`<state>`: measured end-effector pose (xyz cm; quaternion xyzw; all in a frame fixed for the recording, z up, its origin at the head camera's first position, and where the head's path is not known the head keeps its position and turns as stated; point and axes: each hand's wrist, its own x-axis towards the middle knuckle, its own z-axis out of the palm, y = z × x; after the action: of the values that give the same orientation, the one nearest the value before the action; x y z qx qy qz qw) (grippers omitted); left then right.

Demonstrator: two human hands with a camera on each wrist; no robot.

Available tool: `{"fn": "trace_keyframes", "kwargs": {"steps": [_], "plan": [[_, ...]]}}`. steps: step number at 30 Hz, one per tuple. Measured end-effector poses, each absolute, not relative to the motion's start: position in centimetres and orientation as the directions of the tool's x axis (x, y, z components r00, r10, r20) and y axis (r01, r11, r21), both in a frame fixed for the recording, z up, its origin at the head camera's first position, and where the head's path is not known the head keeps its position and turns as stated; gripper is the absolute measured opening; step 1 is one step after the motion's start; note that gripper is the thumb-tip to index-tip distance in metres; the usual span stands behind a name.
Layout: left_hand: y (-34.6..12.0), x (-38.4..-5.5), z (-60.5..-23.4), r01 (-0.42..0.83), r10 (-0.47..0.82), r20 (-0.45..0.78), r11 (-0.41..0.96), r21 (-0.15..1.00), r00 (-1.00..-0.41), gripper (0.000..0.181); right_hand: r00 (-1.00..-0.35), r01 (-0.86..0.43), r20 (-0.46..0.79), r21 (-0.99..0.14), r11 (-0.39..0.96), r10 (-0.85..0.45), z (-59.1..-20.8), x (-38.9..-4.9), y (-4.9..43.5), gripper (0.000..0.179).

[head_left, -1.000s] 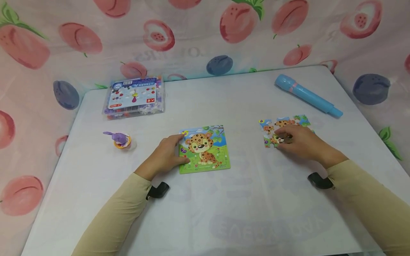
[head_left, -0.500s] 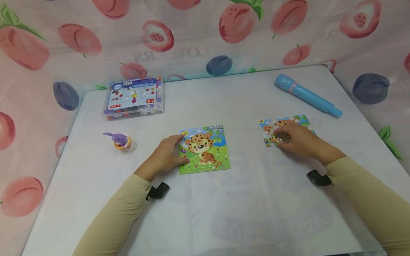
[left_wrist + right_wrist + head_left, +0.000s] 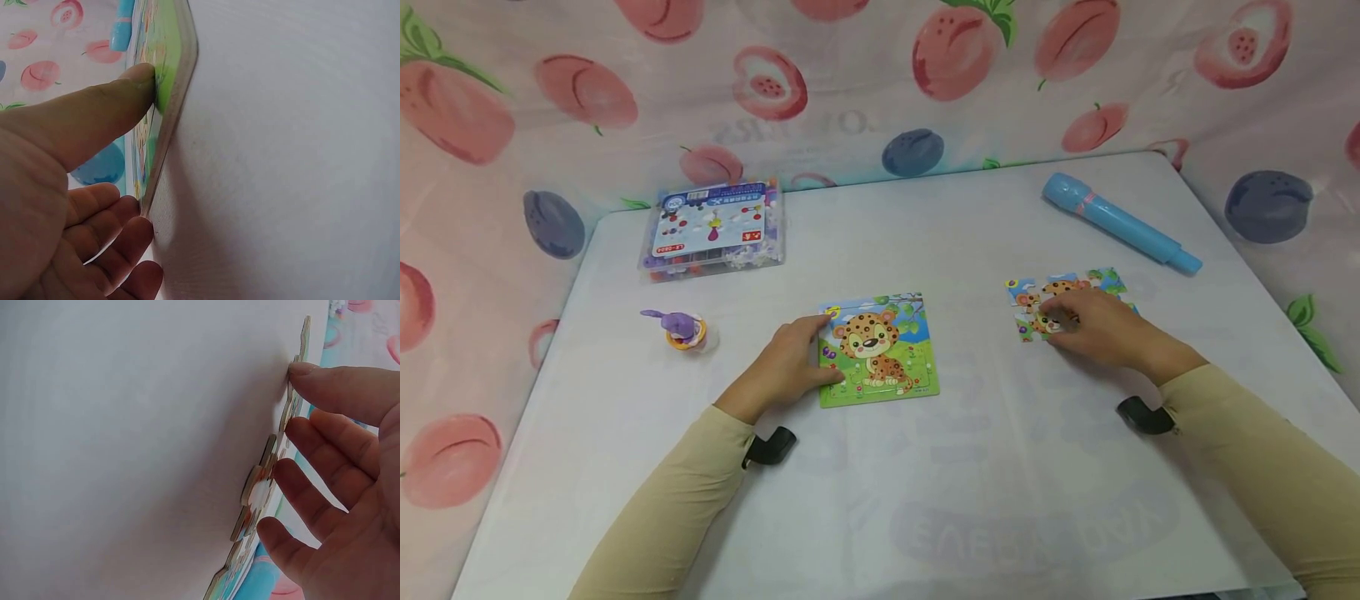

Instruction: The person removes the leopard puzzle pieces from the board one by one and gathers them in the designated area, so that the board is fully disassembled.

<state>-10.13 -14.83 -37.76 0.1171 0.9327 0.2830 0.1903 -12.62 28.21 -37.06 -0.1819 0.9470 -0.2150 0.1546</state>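
A square leopard jigsaw board (image 3: 880, 354) lies flat left of the table's middle. My left hand (image 3: 782, 362) rests at its left edge, thumb on the lower left corner and fingertips by the upper left. In the left wrist view the thumb (image 3: 119, 103) lies straight over the green face. To the right, several puzzle pieces (image 3: 1026, 287) with leopard parts lie partly joined. My right hand (image 3: 1101, 329) is over them, thumb and index finger pinching a piece (image 3: 1052, 327) in the lower row; the palm hides some. In the right wrist view the other fingers (image 3: 309, 490) hover along the pieces (image 3: 253, 487).
A light blue wand-like toy (image 3: 1120, 223) with a rounded head lies behind the pieces. At the back left is a clear plastic case (image 3: 715, 225) with a printed label. A small purple toy (image 3: 681, 327) stands before it. Fruit-print cloth (image 3: 850, 92) hangs behind.
My right hand has shifted slightly away from me, and a gap among the lower left pieces has narrowed. The left hand and leopard board stay in place.
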Motion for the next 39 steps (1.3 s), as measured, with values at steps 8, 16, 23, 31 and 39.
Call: {"fn": "trace_keyframes", "kwargs": {"steps": [8,16,23,31,39], "plan": [[-14.8,-10.1,-37.8,0.111,0.327,-0.287,0.811,0.575,-0.9,0.09,-0.888,-0.269,-0.22,-0.465,0.843,-0.405,-36.9,-12.7,28.2,0.041],[-14.8,-10.1,-37.7,0.114,0.325,-0.283,0.814,0.57,-0.903,0.09,-0.899,-0.25,-0.222,-0.45,0.857,-0.378,-35.8,-12.3,27.8,0.048],[-14.8,-10.1,-37.8,0.112,0.324,-0.285,0.814,0.57,-0.902,0.09,-0.907,-0.269,-0.141,-0.533,0.802,-0.398,-35.4,-12.1,26.8,0.043],[-14.8,-10.1,-37.7,0.096,0.315,-0.298,0.815,0.571,-0.901,0.09,-0.876,-0.375,-0.05,-0.554,0.743,-0.479,-35.3,-11.9,24.8,0.043],[-14.6,-10.1,-37.7,0.095,0.308,-0.302,0.824,0.558,-0.902,0.089,-0.848,-0.404,-0.058,-0.573,0.713,-0.527,-35.6,-12.0,21.9,0.044]]}}
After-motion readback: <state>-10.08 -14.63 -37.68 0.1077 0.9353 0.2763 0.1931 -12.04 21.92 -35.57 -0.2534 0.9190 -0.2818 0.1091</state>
